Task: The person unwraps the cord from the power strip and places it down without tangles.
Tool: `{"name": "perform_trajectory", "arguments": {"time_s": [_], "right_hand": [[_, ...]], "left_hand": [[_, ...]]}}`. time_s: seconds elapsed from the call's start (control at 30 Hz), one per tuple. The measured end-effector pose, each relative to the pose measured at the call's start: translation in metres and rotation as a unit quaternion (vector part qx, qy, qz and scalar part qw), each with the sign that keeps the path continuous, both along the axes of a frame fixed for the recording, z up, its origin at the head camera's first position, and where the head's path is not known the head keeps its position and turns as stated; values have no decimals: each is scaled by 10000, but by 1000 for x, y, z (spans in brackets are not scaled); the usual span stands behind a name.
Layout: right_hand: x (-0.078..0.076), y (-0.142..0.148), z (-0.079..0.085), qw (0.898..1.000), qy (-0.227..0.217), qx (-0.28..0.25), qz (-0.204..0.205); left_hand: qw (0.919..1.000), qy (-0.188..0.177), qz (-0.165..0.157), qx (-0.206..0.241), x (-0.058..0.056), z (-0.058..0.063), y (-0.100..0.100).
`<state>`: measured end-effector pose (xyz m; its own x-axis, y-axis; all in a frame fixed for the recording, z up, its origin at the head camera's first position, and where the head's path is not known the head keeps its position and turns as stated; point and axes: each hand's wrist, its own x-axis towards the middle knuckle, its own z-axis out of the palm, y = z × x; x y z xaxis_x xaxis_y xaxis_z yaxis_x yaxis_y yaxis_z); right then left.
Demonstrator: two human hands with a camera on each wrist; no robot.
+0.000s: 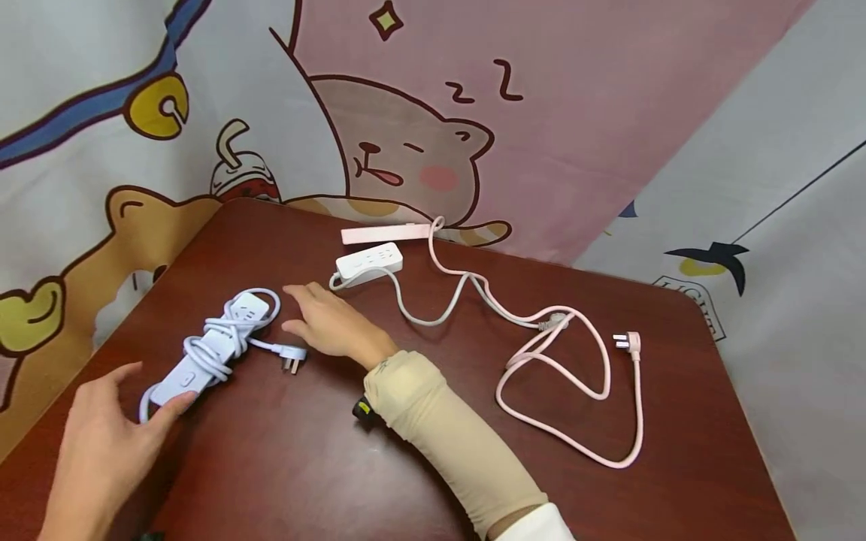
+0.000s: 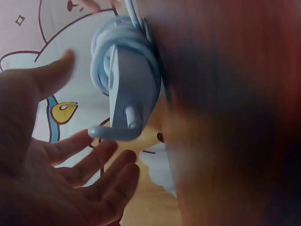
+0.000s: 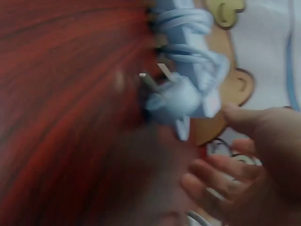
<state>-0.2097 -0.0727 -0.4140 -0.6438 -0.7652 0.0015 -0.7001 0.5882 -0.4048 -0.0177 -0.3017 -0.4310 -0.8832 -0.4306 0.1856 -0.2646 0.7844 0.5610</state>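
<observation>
Both hands (image 1: 101,439) (image 1: 333,323) flank a cord-wrapped white power strip (image 1: 218,346).

Letters on the backdrop (image 1: 609,113)
“Z Z” (image 1: 507,80) is printed beyond the right grip (image 1: 331,319); “LIGHT” (image 1: 700,300) is seen farther right.

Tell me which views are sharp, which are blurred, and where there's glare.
Head view: mostly crisp, the plug easy to make out, with a pale sheen on the table near the lower middle; left wrist view: soft and dim, the tabletop smeared, the left hand looking shaded; right wrist view: blurred, the plug's outline soft, the right hand fuzzy too.
</observation>
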Motion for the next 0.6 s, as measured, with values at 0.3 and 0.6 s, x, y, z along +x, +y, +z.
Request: {"name": "perform_trajectory", "arguments": {"time_s": [0.3, 0.6], "right_hand": [[-4, -36, -22, 9993, -316, 178, -91], [6, -31, -22, 9970, -720, -269, -108]], "left_hand": [[9947, -890, -463, -214, -10, -7, 2], [9943, -665, -502, -661, -15, -3, 7]]}}
